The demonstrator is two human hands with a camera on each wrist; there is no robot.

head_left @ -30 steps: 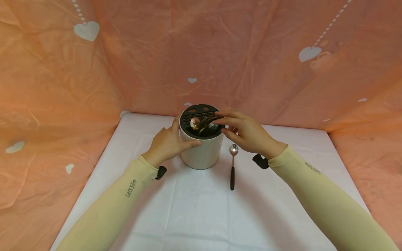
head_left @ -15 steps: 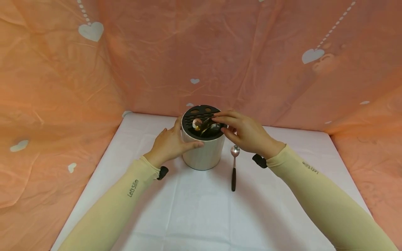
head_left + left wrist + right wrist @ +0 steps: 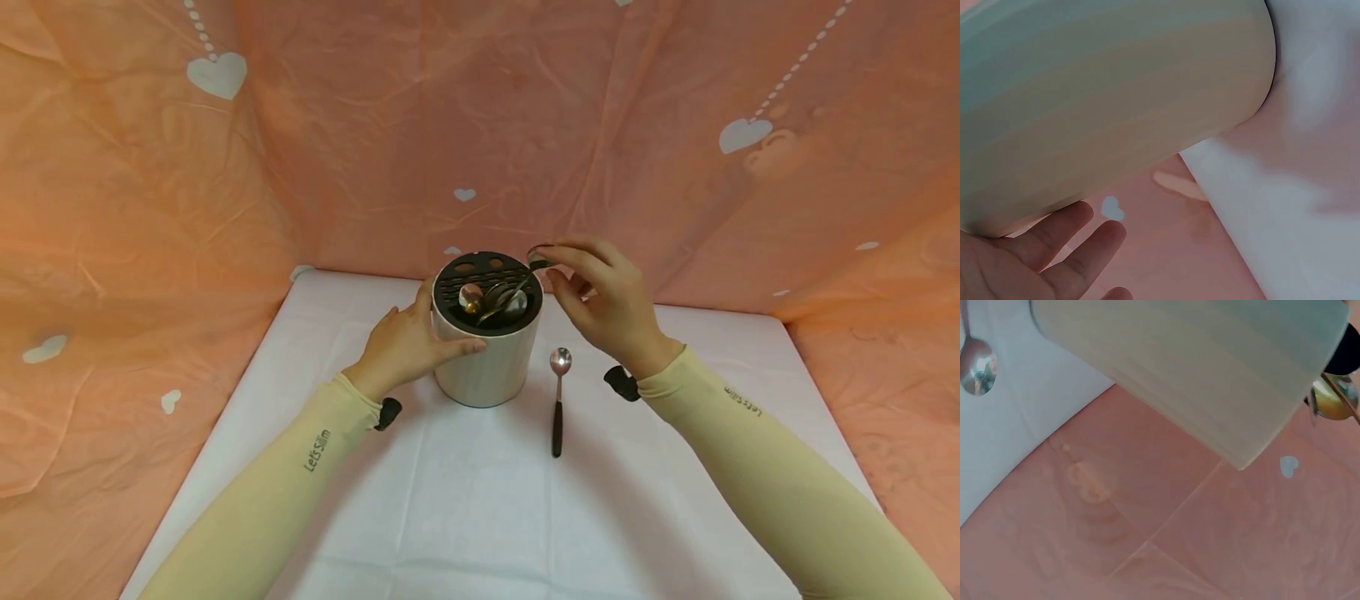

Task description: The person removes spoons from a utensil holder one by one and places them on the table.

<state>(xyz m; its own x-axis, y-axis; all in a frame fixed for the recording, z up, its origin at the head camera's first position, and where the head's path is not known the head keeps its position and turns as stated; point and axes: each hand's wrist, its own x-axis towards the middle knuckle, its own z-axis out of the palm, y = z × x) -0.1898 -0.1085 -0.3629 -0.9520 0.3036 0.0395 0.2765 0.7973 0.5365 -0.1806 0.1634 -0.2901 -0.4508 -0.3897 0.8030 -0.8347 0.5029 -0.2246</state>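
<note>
A white cylindrical utensil holder [image 3: 480, 371] with a black slotted top [image 3: 459, 312] stands near the back of the table, several spoons poking up through it. My left hand [image 3: 401, 342] grips its left side, thumb across the front; two of the fingers [image 3: 1085, 259] show beside its wall in the left wrist view. At the holder's upper right, my right hand [image 3: 607, 296] pinches a spoon [image 3: 537, 257] by its bowl end, the thin handle slanting down toward the black top. The right wrist view shows part of a shiny spoon bowl [image 3: 1334, 403] beside the rim, but not the hand.
A loose spoon [image 3: 557, 408] with a dark handle lies on the white tablecloth [image 3: 450, 500], to the right of the holder. Behind and at both sides hangs a pink-orange curtain [image 3: 360, 167] with pale hearts, close to the table's back edge.
My right hand has risen and moved slightly right from the holder's top, lifting a spoon's bowl clear of the other spoons. My left hand keeps its grip on the holder.
</note>
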